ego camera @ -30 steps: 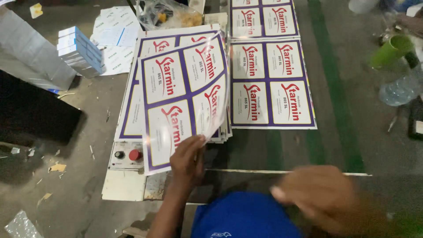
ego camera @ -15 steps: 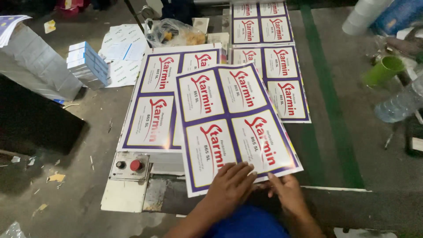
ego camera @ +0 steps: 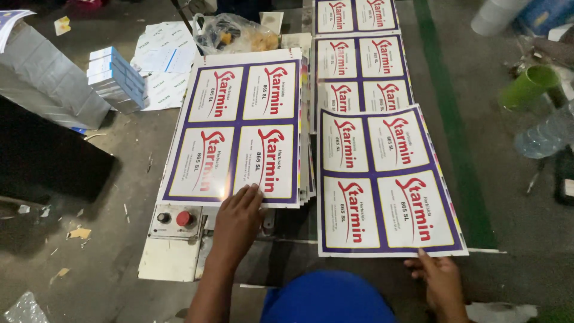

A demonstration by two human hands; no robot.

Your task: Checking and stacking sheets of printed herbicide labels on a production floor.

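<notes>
— Inspector: State your hands.

— Worker: My left hand (ego camera: 238, 220) lies flat, fingers spread, pressing the near edge of the stack of glossy printed label sheets with purple borders and red lettering (ego camera: 242, 128). My right hand (ego camera: 441, 281) pinches the near edge of a single printed sheet of four labels (ego camera: 387, 182) (thumb hidden beneath), which lies just right of the stack.

— Inspector: Surroundings?

— Worker: The stack rests on a cream machine panel with a red and a black button (ego camera: 173, 230). More printed sheets (ego camera: 359, 54) lie beyond. A green plastic cup (ego camera: 529, 85) stands far right; a pile of blue-and-white cartons (ego camera: 115, 78) sits left.
</notes>
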